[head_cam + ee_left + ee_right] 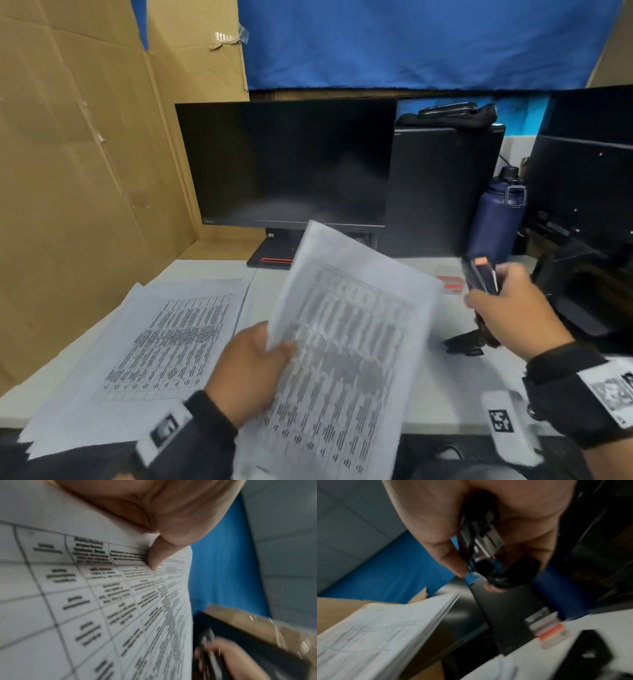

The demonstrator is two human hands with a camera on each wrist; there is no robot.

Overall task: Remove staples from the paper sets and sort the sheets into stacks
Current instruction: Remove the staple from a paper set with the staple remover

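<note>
My left hand [260, 359] pinches a set of printed table sheets [346, 346] by its left edge and holds it tilted above the desk; the thumb [156, 557] presses on the top page [96, 588]. My right hand [503, 301] grips a black stapler-like tool [483, 277] with metal jaws [488, 543], raised to the right of the held set and apart from it. A stack of printed sheets [161, 342] lies flat on the white desk [455, 394] at the left.
A dark monitor [287, 164] and a black computer case [442, 192] stand behind. A blue bottle [496, 219], a small red and clear box [452, 282] and a black object [466, 344] sit at the right. Cardboard [78, 171] walls the left side.
</note>
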